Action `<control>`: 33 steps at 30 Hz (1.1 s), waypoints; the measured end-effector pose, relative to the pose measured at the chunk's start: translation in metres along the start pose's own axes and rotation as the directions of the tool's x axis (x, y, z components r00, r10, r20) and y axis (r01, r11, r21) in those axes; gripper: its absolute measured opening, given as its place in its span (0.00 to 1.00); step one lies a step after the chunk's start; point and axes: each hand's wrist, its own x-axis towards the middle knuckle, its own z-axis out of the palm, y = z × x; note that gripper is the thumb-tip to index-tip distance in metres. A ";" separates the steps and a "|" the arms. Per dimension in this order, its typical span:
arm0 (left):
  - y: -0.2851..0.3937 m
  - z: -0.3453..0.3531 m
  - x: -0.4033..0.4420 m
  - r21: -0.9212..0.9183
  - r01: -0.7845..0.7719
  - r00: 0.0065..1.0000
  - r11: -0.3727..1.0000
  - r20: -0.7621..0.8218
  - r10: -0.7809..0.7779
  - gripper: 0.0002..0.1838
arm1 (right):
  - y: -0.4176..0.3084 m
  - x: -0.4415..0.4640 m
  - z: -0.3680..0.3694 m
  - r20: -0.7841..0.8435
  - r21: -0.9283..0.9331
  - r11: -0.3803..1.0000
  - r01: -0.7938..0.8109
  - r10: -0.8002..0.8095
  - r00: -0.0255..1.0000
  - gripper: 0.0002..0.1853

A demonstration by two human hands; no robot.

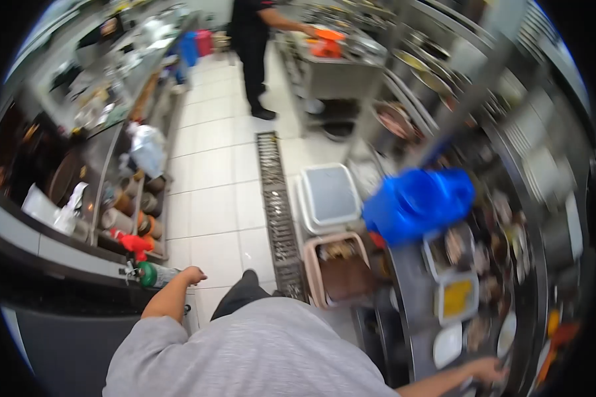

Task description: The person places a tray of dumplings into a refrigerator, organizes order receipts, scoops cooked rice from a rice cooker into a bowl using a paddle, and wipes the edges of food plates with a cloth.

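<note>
My left hand (193,275) hangs by my left side, loosely relaxed, with nothing visible in it. Near it, a green gas cylinder (149,274) and a red cloth or bag (134,245) sit by the left shelf. On the right, my right hand (489,371) reaches out over the steel counter; motion blur smears its fingers. Close to that hand are a white container (448,345) and another white dish (506,334). Further up the counter stand a tub with yellow contents (457,298) and a large blue plastic container (417,202).
A floor drain grate (278,212) runs along the white tiles (208,192). Lidded white tub (328,192) and pinkish tub (314,268) stand right of it. A person in dark clothes (248,53) stands ahead, one hand near an orange item (326,45). Loaded shelves (139,205) line the left.
</note>
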 end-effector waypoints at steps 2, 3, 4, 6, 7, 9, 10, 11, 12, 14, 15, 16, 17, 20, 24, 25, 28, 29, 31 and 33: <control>-0.015 -0.020 0.030 -0.093 0.131 0.988 0.987 0.093 -0.122 0.24 | -0.219 0.039 -0.089 -0.023 0.594 0.790 -0.148 0.201 0.979 0.10; -0.009 -0.042 0.027 -0.053 0.137 0.986 0.989 0.108 -0.130 0.24 | -0.288 0.039 -0.132 0.125 0.826 0.539 -0.165 0.111 0.986 0.35; -0.011 -0.060 0.046 -0.047 0.162 0.983 0.986 0.099 -0.157 0.23 | -0.380 0.044 -0.166 -0.116 0.914 0.404 0.032 0.186 0.976 0.25; -0.011 -0.103 0.070 -0.032 0.112 0.993 0.993 0.027 -0.111 0.22 | -0.488 0.023 -0.214 -0.135 0.987 0.108 0.117 0.172 0.976 0.09; -0.016 -0.128 0.094 0.010 0.068 0.997 0.998 0.035 -0.069 0.23 | -0.541 0.011 -0.246 -0.053 0.991 0.127 0.045 0.055 0.997 0.09; -0.019 -0.176 0.123 -0.010 0.079 0.996 0.997 0.046 -0.078 0.23 | -0.633 -0.028 -0.294 0.204 0.977 -0.027 -0.211 -0.168 0.964 0.11; -0.024 -0.207 0.136 -0.030 0.083 0.996 0.996 0.037 -0.082 0.23 | -0.677 -0.053 -0.310 0.331 0.897 -0.193 -0.397 -0.299 0.895 0.12; -0.028 -0.235 0.153 -0.011 0.024 0.997 1.000 0.079 -0.023 0.22 | -0.716 -0.072 -0.329 0.423 0.809 -0.226 -0.542 -0.415 0.805 0.13; -0.031 -0.264 0.170 -0.001 -0.035 0.992 0.999 0.117 0.035 0.21 | -0.758 -0.090 -0.345 0.484 0.700 -0.239 -0.673 -0.535 0.693 0.14; -0.039 -0.332 0.197 -0.019 -0.020 1.000 1.000 -0.013 0.020 0.20 | -0.816 -0.139 -0.354 0.543 0.518 -0.189 -0.834 -0.680 0.492 0.14; -0.046 -0.366 0.201 -0.074 -0.076 0.989 0.994 -0.133 0.066 0.20 | -0.846 -0.153 -0.363 0.549 0.479 -0.156 -0.864 -0.714 0.434 0.13; -0.050 -0.400 0.202 -0.113 -0.134 0.961 0.984 -0.256 0.101 0.19 | -0.871 -0.165 -0.366 0.531 0.463 -0.165 -0.871 -0.735 0.422 0.13; -0.053 -0.434 0.208 -0.191 -0.125 0.954 0.974 -0.293 0.065 0.20 | -0.896 -0.177 -0.366 0.528 0.447 -0.091 -0.890 -0.777 0.344 0.12; -0.060 -0.530 0.243 -0.383 -0.175 0.901 0.907 -0.433 -0.009 0.22 | -0.980 -0.221 -0.363 0.554 0.412 -0.025 -0.911 -0.787 0.272 0.11; -0.066 -0.648 0.289 -0.582 -0.318 0.791 0.749 -0.598 -0.129 0.25 | -1.124 -0.271 -0.359 0.519 0.375 -0.024 -0.927 -0.823 0.231 0.10; -0.076 -0.667 0.309 -0.634 -0.405 0.760 0.659 -0.634 -0.143 0.26 | -1.170 -0.287 -0.355 0.528 0.306 -0.012 -0.952 -0.830 0.180 0.10; -0.086 -0.729 0.315 -0.498 -0.299 0.552 0.814 -0.786 -0.278 0.27 | -1.325 -0.336 -0.386 0.512 0.109 -0.022 -0.994 -0.856 0.075 0.11; -0.091 -0.755 0.310 -0.499 -0.266 0.479 0.825 -0.811 -0.336 0.28 | -1.379 -0.350 -0.412 0.472 0.105 -0.003 -0.994 -0.880 0.052 0.11; -0.115 -0.812 0.303 -0.470 -0.202 0.309 0.859 -0.863 -0.399 0.30 | -1.472 -0.357 -0.497 0.256 0.012 0.040 -0.999 -0.966 -0.035 0.11; -0.144 -0.862 0.304 -0.473 -0.154 0.196 0.867 -0.875 -0.443 0.31 | -1.543 -0.374 -0.586 -0.074 -0.041 0.045 -0.998 -0.996 -0.042 0.10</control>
